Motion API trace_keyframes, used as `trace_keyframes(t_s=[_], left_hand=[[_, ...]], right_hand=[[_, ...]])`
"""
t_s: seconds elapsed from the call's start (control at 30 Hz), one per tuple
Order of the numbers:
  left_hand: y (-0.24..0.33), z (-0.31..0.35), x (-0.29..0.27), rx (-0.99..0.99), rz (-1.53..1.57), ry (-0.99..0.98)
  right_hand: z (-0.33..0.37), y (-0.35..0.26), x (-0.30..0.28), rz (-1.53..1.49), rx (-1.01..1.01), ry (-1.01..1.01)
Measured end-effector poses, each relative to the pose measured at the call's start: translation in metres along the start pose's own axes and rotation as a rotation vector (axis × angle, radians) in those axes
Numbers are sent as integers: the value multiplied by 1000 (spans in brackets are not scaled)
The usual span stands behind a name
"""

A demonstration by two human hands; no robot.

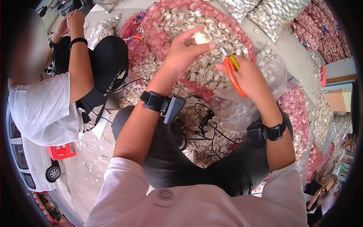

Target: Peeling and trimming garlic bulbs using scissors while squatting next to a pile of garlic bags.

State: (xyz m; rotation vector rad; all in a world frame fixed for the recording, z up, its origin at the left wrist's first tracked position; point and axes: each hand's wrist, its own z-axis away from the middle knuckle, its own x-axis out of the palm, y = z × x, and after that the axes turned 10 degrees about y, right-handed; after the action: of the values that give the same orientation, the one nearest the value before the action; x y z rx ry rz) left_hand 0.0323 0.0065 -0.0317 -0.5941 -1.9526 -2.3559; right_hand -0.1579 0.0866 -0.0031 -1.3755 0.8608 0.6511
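Between the thumb and fingers of my left hand (182, 51) is a white garlic bulb (202, 37), held up over the heap. My right hand (245, 77) grips a pair of scissors (231, 72) with orange and yellow handles. Their metal blades point up and left, with the tips close beside the bulb; whether they touch it I cannot tell. Below both hands lies a large red mesh sack (247, 36), spread wide around many loose garlic bulbs (219, 77) and papery skins.
A co-worker (49, 94) in a white shirt sits at my left, hands raised. Orange-handled scissors (133, 38) lie by the sack's left edge. Black cables (213, 126) run between my knees. A clear plastic bag of garlic (270, 70) stands at right; filled sacks (280, 17) lie beyond.
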Motion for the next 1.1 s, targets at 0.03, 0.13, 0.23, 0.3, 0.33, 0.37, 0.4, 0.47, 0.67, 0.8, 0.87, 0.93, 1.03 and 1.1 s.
trace_keyframes(t_s=[0.03,0.13,0.23,0.3,0.33,0.37,0.4,0.47,0.67,0.8,0.87,0.93,1.03,1.1], left_hand=[[-1,-1,0,0,-30,23],[-5,-3,4,2,-46,84],[-6,-4,6,26,-100,93],[-8,-4,5,34,-133,100],[-8,-3,5,44,-156,112],[-10,-3,5,40,-164,111],[-11,-2,8,157,-284,144],[-12,1,13,271,-411,173],[-24,9,21,584,-547,92],[-22,24,37,688,-587,74],[-18,29,40,589,-500,-13],[-12,33,31,462,-345,-80],[-5,41,22,228,-76,-121],[0,46,21,58,182,-86]], right_hand=[[0,2,0,-12,8,4],[-1,6,-4,-51,52,79],[1,12,-6,-71,78,68],[5,14,-6,-40,0,109],[7,14,-6,-47,5,109],[9,14,-6,-61,2,96],[10,14,-6,-74,-1,84],[12,19,-3,-239,18,54],[9,8,7,-910,172,48],[6,2,10,-1148,173,12],[1,2,13,-1175,135,63],[1,-2,18,-1202,108,112],[-2,-8,24,-1093,27,260],[-8,-6,33,-1076,-59,239]])
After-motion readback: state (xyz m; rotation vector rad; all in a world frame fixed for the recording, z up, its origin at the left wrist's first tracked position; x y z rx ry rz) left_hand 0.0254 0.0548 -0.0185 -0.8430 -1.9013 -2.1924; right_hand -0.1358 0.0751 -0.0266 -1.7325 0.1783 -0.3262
